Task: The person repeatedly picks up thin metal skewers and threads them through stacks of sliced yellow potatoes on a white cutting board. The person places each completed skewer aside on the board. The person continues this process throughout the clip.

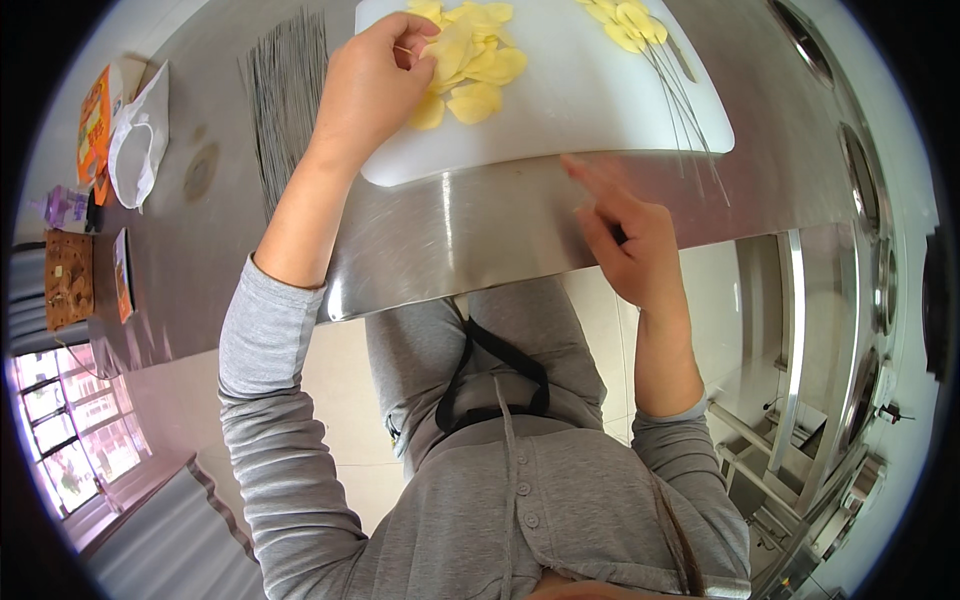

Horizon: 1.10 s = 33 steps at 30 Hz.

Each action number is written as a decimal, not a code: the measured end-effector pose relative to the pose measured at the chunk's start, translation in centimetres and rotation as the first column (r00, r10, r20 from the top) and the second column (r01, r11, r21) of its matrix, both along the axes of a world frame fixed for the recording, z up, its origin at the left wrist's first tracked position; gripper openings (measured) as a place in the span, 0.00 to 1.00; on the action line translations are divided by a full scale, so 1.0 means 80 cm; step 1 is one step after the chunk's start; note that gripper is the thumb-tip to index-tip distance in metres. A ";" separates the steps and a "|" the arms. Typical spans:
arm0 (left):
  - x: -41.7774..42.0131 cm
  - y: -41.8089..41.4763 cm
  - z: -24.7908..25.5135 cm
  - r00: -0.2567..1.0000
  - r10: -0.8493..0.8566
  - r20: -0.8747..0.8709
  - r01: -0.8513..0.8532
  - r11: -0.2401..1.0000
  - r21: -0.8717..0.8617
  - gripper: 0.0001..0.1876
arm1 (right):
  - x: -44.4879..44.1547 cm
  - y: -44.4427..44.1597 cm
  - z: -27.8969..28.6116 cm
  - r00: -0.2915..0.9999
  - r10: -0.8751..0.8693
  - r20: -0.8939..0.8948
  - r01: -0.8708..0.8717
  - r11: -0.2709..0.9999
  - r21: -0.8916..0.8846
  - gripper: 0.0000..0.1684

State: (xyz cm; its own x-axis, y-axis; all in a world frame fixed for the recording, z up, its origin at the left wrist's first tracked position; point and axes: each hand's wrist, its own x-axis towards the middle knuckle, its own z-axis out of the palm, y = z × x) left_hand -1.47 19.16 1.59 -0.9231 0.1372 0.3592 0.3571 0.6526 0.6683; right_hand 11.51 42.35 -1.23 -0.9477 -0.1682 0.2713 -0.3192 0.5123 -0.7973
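My left hand is over the left part of a white cutting board. Its thumb and curled fingers pinch the edge of a thin yellow slice, which looks like potato. Below and beside it lies a loose pile of similar slices. My right hand is blurred, over the table's front edge, just short of the board. Its index finger points forward, the thumb stands apart, and no object shows in it. At the board's right, several thin metal skewers run into a cluster of threaded slices.
A bundle of metal skewers lies left of the board on the stainless steel table. Farther left are a white bag, an orange package and a wooden box. Round metal-rimmed openings line the right side.
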 end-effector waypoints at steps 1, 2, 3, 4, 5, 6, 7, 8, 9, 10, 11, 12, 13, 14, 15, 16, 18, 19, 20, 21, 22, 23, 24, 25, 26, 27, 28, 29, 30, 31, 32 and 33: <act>0.001 -0.005 -0.005 1.000 0.000 0.017 0.000 1.000 0.017 0.11 | 0.000 0.000 -0.002 0.999 0.036 -0.012 -0.036 0.999 0.025 0.28; 0.002 -0.009 -0.007 0.999 -0.001 0.035 0.000 0.999 0.034 0.11 | 0.000 -0.001 -0.003 0.999 0.048 -0.018 -0.047 0.998 0.035 0.28; 0.004 -0.012 -0.007 0.994 -0.009 0.106 0.002 0.998 0.064 0.12 | 0.000 -0.002 -0.004 0.998 0.056 -0.025 -0.055 0.997 0.047 0.28; 0.007 -0.014 -0.005 0.984 -0.019 0.176 0.003 0.996 0.093 0.12 | 0.000 -0.003 -0.004 0.998 0.057 -0.035 -0.054 0.996 0.068 0.28; 0.010 -0.016 -0.004 0.969 -0.031 0.245 0.001 0.993 0.122 0.13 | -0.001 -0.004 -0.004 0.997 0.058 -0.046 -0.054 0.995 0.089 0.28; 0.011 -0.018 -0.005 0.965 -0.039 0.260 -0.001 0.989 0.150 0.12 | -0.001 -0.006 -0.003 0.997 0.059 -0.056 -0.052 0.992 0.111 0.28; 0.012 -0.019 -0.005 0.960 -0.047 0.276 -0.003 0.984 0.179 0.12 | -0.001 -0.008 -0.003 0.997 0.048 -0.061 -0.040 0.992 0.121 0.28; 0.013 -0.021 -0.006 0.955 -0.055 0.291 -0.007 0.978 0.207 0.11 | 0.000 -0.010 -0.003 0.997 0.038 -0.066 -0.029 0.991 0.131 0.27; 0.013 -0.025 -0.008 0.956 -0.063 0.287 -0.013 0.967 0.254 0.11 | 0.000 -0.011 -0.003 0.997 0.029 -0.071 -0.018 0.990 0.141 0.27; 0.012 -0.029 -0.011 0.957 -0.070 0.282 -0.019 0.953 0.301 0.10 | 0.000 -0.012 -0.003 0.997 0.023 -0.069 -0.013 0.989 0.149 0.27; 0.011 -0.031 -0.013 0.958 -0.077 0.277 -0.025 0.937 0.348 0.10 | 0.000 -0.012 -0.002 0.998 0.018 -0.066 -0.008 0.988 0.157 0.27; 0.013 -0.033 -0.011 0.954 -0.080 0.289 -0.041 0.921 0.388 0.10 | 0.000 -0.013 -0.002 0.998 0.014 -0.064 -0.004 0.987 0.163 0.27; 0.017 -0.034 -0.007 0.950 -0.083 0.300 -0.056 0.902 0.428 0.10 | 0.001 -0.014 -0.003 0.999 0.004 -0.050 0.004 0.987 0.159 0.27; 0.019 -0.035 -0.005 0.946 -0.087 0.311 -0.072 0.882 0.466 0.10 | 0.001 -0.015 -0.003 0.999 -0.007 -0.037 0.012 0.988 0.154 0.27; 0.019 -0.038 -0.006 0.940 -0.105 0.324 -0.076 0.863 0.500 0.10 | 0.001 -0.016 -0.002 1.000 -0.017 -0.025 0.021 0.988 0.150 0.27; 0.020 -0.042 -0.008 0.934 -0.123 0.335 -0.081 0.842 0.533 0.11 | 0.002 -0.016 0.000 0.999 -0.032 0.013 0.030 0.993 0.113 0.27; 0.021 -0.045 -0.010 0.922 -0.156 0.354 -0.086 0.810 0.581 0.10 | 0.004 -0.015 0.004 0.994 -0.058 0.092 0.055 0.998 0.042 0.26; 0.023 -0.047 -0.011 0.917 -0.170 0.361 -0.086 0.799 0.596 0.09 | 0.005 -0.013 0.004 0.998 -0.020 0.068 0.016 0.998 0.053 0.26; 0.024 -0.048 -0.012 0.912 -0.184 0.367 -0.087 0.787 0.610 0.08 | 0.006 -0.010 0.002 0.999 0.019 0.043 -0.022 0.998 0.065 0.26; 0.024 -0.048 -0.013 0.908 -0.198 0.369 -0.077 0.787 0.613 0.08 | 0.006 -0.008 0.002 0.998 0.057 0.019 -0.058 0.995 0.079 0.27; 0.023 -0.048 -0.015 0.904 -0.212 0.370 -0.067 0.786 0.615 0.07 | 0.007 -0.009 0.003 0.998 0.069 0.008 -0.070 0.992 0.103 0.26; 0.023 -0.048 -0.016 0.900 -0.226 0.372 -0.057 0.785 0.617 0.06 | 0.008 -0.010 0.003 0.997 0.082 -0.003 -0.081 0.989 0.127 0.26; 0.023 -0.049 -0.016 0.913 -0.208 0.351 -0.059 0.784 0.618 0.06 | 0.008 -0.011 0.004 0.995 0.095 -0.014 -0.091 0.984 0.150 0.26; 0.022 -0.049 -0.016 0.925 -0.190 0.330 -0.060 0.783 0.619 0.06 | 0.008 -0.012 0.002 0.995 0.098 -0.038 -0.091 0.983 0.157 0.27; 0.022 -0.050 -0.015 0.936 -0.171 0.308 -0.062 0.782 0.621 0.06 | 0.007 -0.012 -0.001 0.993 0.101 -0.061 -0.090 0.983 0.163 0.28; 0.021 -0.052 -0.014 0.946 -0.159 0.282 -0.064 0.761 0.645 0.06 | 0.006 -0.012 -0.003 0.991 0.105 -0.085 -0.089 0.982 0.169 0.28; 0.019 -0.055 -0.013 0.956 -0.146 0.255 -0.065 0.740 0.669 0.06 | 0.006 -0.014 -0.002 0.993 0.098 -0.065 -0.086 0.982 0.168 0.28; 0.018 -0.058 -0.012 0.964 -0.133 0.229 -0.066 0.718 0.693 0.06 | 0.006 -0.015 0.001 0.995 0.091 -0.044 -0.083 0.982 0.167 0.28; 0.018 -0.060 -0.013 0.963 -0.147 0.224 -0.057 0.703 0.709 0.06 | 0.006 -0.017 0.004 0.996 0.085 -0.024 -0.080 0.983 0.167 0.28; 0.018 -0.063 -0.013 0.962 -0.162 0.218 -0.048 0.687 0.725 0.06 | 0.007 -0.018 0.006 0.998 0.068 0.012 -0.069 0.987 0.146 0.28; 0.018 -0.065 -0.014 0.961 -0.176 0.211 -0.040 0.671 0.740 0.06 | 0.008 -0.019 0.008 0.998 0.051 0.048 -0.057 0.990 0.126 0.28; 0.018 -0.067 -0.017 0.958 -0.193 0.210 -0.026 0.673 0.739 0.05 | 0.008 -0.019 0.010 0.996 0.037 0.084 -0.046 0.993 0.106 0.28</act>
